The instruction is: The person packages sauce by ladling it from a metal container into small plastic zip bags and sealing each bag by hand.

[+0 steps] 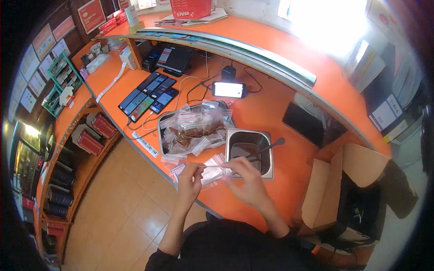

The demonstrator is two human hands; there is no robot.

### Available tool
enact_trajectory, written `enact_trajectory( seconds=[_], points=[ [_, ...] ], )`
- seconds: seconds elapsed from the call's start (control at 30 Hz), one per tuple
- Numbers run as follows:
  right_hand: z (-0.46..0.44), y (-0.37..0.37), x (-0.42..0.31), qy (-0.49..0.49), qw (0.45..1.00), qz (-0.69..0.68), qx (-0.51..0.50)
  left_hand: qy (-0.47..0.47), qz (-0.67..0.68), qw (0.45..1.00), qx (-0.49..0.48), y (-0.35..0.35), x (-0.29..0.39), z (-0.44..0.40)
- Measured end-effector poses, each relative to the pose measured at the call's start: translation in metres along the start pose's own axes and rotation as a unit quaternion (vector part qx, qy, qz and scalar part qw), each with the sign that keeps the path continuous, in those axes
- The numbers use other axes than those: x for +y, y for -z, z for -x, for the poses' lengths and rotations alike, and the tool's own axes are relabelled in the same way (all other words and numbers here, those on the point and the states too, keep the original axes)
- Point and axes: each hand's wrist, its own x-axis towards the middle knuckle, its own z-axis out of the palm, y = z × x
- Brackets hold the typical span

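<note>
My left hand (pixel 190 179) and right hand (pixel 247 179) both pinch a clear plastic bag (pixel 213 166), fingertips nearly together. It's over loose empty bags (pixel 209 177) on the orange bench (pixel 289 192), near filled bags (pixel 199 128); steel container (pixel 248 131) with spoon (pixel 274 144) just right.

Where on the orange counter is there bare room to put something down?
Mainly the stretch of counter between the steel container, the dark panel and the cardboard box; another lies between that panel and the lit phone. Crowded: around the left hand and right hand, among small clear bags, the bag heap and the container.
</note>
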Motion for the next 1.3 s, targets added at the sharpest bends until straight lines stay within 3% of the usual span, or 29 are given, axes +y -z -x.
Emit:
enact_trajectory(
  seconds=[0.07, 0.17, 0.37, 0.47, 0.53, 0.57, 0.63, 0.67, 0.77, 0.9, 0.97, 1.1, 1.17, 1.2, 1.27, 1.3],
  points=[
    [-0.003, -0.019, -0.003, 0.054, 0.997, 0.053, 0.008, 0.011, 0.021, 0.999, -0.024, 0.011, 0.013, 0.002],
    [0.003, -0.027, 0.011, 0.005, 0.995, 0.064, -0.079, -0.026, 0.016, 0.998, -0.059, 0.021, 0.024, 0.006],
    [0.008, -0.018, 0.015, 0.010, 0.992, 0.007, -0.124, -0.087, -0.008, 0.995, -0.040, 0.017, 0.033, 0.009],
    [0.009, -0.009, 0.004, -0.070, 0.988, -0.012, -0.139, -0.134, -0.014, 0.991, 0.010, 0.002, 0.043, 0.008],
    [0.008, -0.008, -0.001, -0.069, 0.990, -0.013, -0.124, -0.139, 0.003, 0.976, 0.165, -0.011, 0.059, 0.006],
    [0.008, -0.008, -0.001, -0.069, 0.992, -0.015, -0.108, -0.139, 0.003, 0.976, 0.165, -0.010, 0.058, 0.007],
    [0.007, -0.008, 0.000, -0.049, 0.994, -0.028, -0.098, -0.176, -0.041, 0.984, -0.010, -0.005, 0.052, 0.011],
    [0.007, -0.008, 0.000, -0.028, 0.995, -0.040, -0.088, -0.072, 0.018, 0.988, -0.133, -0.001, 0.044, 0.014],
    [0.006, 0.004, -0.001, -0.057, 0.988, -0.026, -0.139, -0.010, 0.076, 0.981, -0.179, 0.003, 0.047, 0.013],
    [0.011, 0.005, 0.000, -0.056, 0.989, -0.053, -0.128, -0.032, 0.076, 0.977, -0.195, 0.004, 0.051, 0.018],
    [0.014, 0.002, -0.006, 0.018, 0.992, 0.120, -0.016, -0.044, -0.034, 0.992, -0.116, 0.004, 0.058, 0.023],
    [0.005, 0.007, -0.007, 0.052, 0.983, 0.179, 0.001, -0.111, -0.107, 0.986, -0.067, 0.005, 0.048, 0.016],
    [-0.001, 0.008, -0.001, 0.090, 0.973, 0.206, 0.056, 0.007, -0.137, 0.989, -0.053, 0.006, 0.061, 0.012],
    [-0.001, 0.008, 0.000, 0.089, 0.973, 0.205, 0.056, 0.007, -0.138, 0.989, -0.054, 0.005, 0.067, 0.008],
    [0.000, 0.008, 0.001, 0.095, 0.977, 0.185, 0.048, -0.139, -0.115, 0.983, -0.005, 0.003, 0.079, 0.001],
    [0.001, 0.008, 0.002, 0.095, 0.977, 0.185, 0.047, -0.139, -0.115, 0.984, -0.005, 0.002, 0.082, 0.001]
  ],
)
